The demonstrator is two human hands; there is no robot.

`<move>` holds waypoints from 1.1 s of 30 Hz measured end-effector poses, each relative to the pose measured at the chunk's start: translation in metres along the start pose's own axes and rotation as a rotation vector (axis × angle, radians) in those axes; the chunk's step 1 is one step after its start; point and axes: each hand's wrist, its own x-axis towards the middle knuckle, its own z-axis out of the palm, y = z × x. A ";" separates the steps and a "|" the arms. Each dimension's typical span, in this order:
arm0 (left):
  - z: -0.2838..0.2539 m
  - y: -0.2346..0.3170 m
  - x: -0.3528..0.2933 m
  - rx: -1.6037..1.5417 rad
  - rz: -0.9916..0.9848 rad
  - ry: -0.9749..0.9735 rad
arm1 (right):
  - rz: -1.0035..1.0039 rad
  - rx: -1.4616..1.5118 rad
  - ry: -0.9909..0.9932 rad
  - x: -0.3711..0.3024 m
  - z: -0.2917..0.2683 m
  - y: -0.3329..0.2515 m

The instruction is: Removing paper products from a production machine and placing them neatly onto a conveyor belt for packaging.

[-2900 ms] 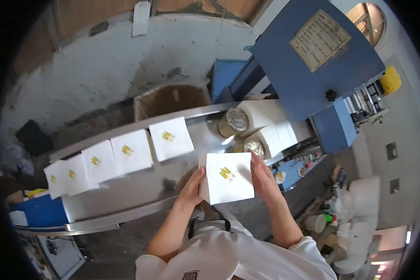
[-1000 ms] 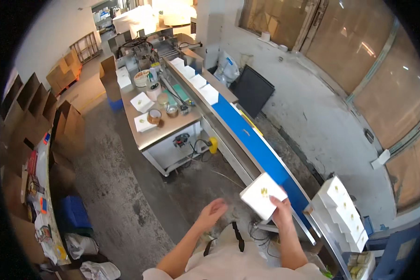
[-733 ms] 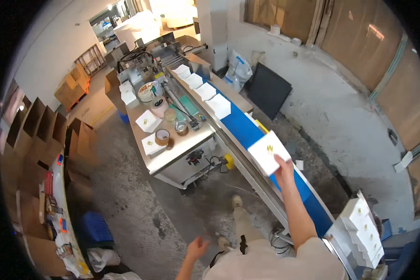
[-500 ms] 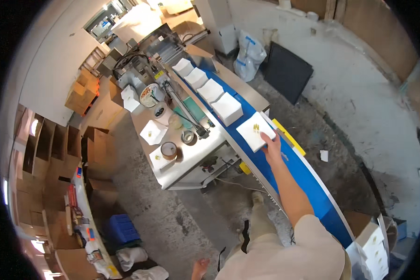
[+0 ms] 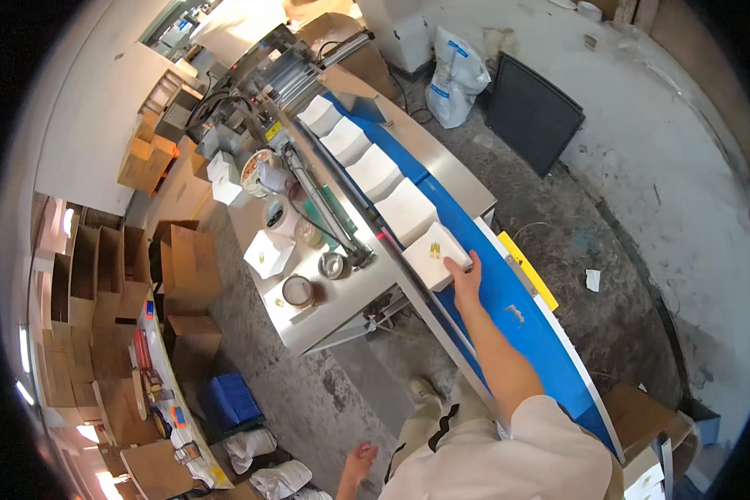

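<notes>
My right hand (image 5: pixel 467 279) is closed on the near right edge of a white square stack (image 5: pixel 435 262), which looks like paper napkins with a gold mark on top. The stack rests on the blue conveyor belt (image 5: pixel 525 325), close against the last of a row of similar white stacks (image 5: pixel 406 212). Its underside and some of my fingers are hidden. Low by my side hangs my left hand (image 5: pixel 360 460), fingers loosely apart, with nothing visible in it.
Left of the belt, a metal worktable (image 5: pixel 308 329) carries jars, tubs and more white pieces. A yellow bar (image 5: pixel 527 271) edges the belt's right side. Cardboard boxes (image 5: pixel 192 267) and a blue crate (image 5: pixel 232 400) stand at left. A dark panel (image 5: pixel 532 112) leans on the right wall.
My right hand has brought the held stack leftward across the belt, up to the end of the row. My view has shifted slightly. The left hand still hangs low.
</notes>
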 end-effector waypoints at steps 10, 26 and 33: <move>-0.066 -0.034 0.119 -0.045 0.041 -0.150 | 0.250 -0.022 0.139 -0.042 -0.027 -0.032; 0.122 0.224 0.092 1.071 0.630 -0.785 | -0.158 -0.385 0.152 -0.342 -0.209 -0.138; 0.267 0.189 -0.033 0.909 0.640 -1.196 | -0.422 -0.188 0.552 -0.504 -0.361 -0.128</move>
